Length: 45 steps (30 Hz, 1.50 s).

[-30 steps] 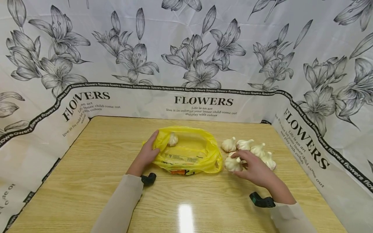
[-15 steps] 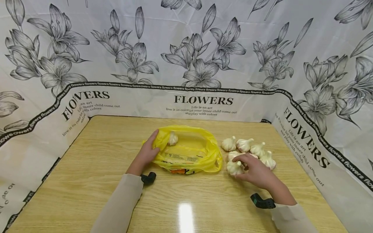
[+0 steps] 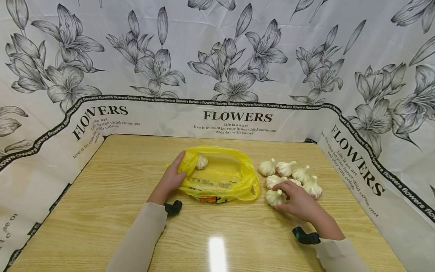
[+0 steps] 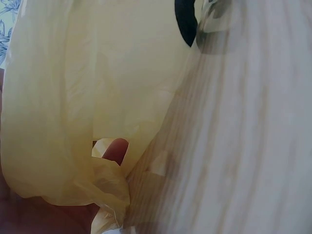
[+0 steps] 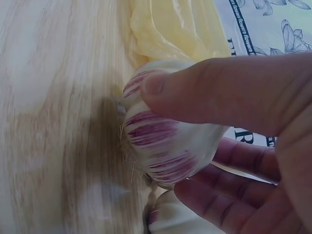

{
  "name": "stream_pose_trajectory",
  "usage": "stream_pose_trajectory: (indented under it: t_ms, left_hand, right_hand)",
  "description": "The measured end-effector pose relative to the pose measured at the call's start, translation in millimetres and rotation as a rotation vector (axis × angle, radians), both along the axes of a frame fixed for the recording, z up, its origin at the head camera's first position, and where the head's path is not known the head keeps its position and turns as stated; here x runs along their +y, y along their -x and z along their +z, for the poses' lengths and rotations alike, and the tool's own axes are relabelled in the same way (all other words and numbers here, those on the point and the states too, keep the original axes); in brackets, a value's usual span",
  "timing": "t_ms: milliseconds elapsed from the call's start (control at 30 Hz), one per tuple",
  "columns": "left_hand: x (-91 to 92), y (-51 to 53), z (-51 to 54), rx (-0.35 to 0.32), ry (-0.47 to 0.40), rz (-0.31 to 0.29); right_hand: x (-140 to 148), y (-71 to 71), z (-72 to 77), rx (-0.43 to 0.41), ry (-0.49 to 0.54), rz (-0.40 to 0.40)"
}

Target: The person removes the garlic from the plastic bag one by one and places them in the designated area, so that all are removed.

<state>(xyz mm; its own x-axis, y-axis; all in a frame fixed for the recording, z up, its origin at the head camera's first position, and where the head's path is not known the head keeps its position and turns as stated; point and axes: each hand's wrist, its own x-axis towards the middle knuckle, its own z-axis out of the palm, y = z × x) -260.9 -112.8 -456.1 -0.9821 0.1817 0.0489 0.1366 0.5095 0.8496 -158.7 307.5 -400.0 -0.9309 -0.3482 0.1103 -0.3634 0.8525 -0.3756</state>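
Observation:
A yellow plastic bag (image 3: 238, 189) lies on the table with its mouth spread wide, and one garlic bulb (image 3: 202, 161) sits inside near its left wall. My left hand (image 3: 171, 179) grips the bag's left side; in the left wrist view a fingertip (image 4: 116, 150) shows through the handle opening. To the right of the bag, my right hand (image 3: 299, 200) holds the nearest garlic bulb (image 3: 274, 198) of a cluster. The right wrist view shows my thumb (image 5: 161, 90) pressed on this purple-streaked bulb (image 5: 156, 136), fingers on its other side.
Several more garlic bulbs (image 3: 300, 173) lie close together behind and beside my right hand. The wooden table (image 3: 217, 226) is bordered at the back and sides by a flower-printed cloth (image 3: 238, 124). Each wrist wears a black camera mount (image 3: 306, 235).
My right hand and the garlic bulb it holds have shifted slightly right and toward me, a little apart from the bag. The left hand and the bag stay in place.

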Motion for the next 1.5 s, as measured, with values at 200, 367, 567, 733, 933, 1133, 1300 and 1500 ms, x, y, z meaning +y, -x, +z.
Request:
stream_pose_trajectory:
  t_ms: [200, 367, 567, 733, 933, 1133, 1300, 1500]
  left_hand:
    - [-0.3, -0.5, 0.3, 0.008, -0.010, -0.005]
    - [-0.2, 0.1, 0.0, 0.005, -0.016, -0.002]
    - [0.2, -0.1, 0.7, -0.002, -0.011, 0.001]
    - [0.1, 0.1, 0.1, -0.002, -0.012, -0.001]
    - [0.2, 1.1, -1.5, -0.002, -0.007, 0.001]
    - [0.3, 2.1, -1.6, -0.020, -0.008, 0.010]
    - [0.3, 1.7, -1.3, -0.012, -0.005, 0.009]
    - [0.5, 0.5, -0.7, 0.006, -0.001, -0.001]
  right_hand:
    - [2, 0.5, -3.9, 0.006, -0.019, -0.001]
    - [2, 0.7, -7.1, 0.031, -0.039, 0.008]
    - [2, 0.0, -9.5, 0.037, -0.045, 0.020]
    - [2, -0.5, -9.7, 0.028, -0.044, 0.016]
    - [1, -2.7, -6.9, 0.047, -0.050, 0.022]
    - [-1, -4.2, 0.6, 0.059, -0.037, 0.026]
    - [-6, -4.0, 9.1, 0.033, -0.035, 0.014]
    - [-13, -0.8, 16.5, 0.030, -0.037, 0.023]
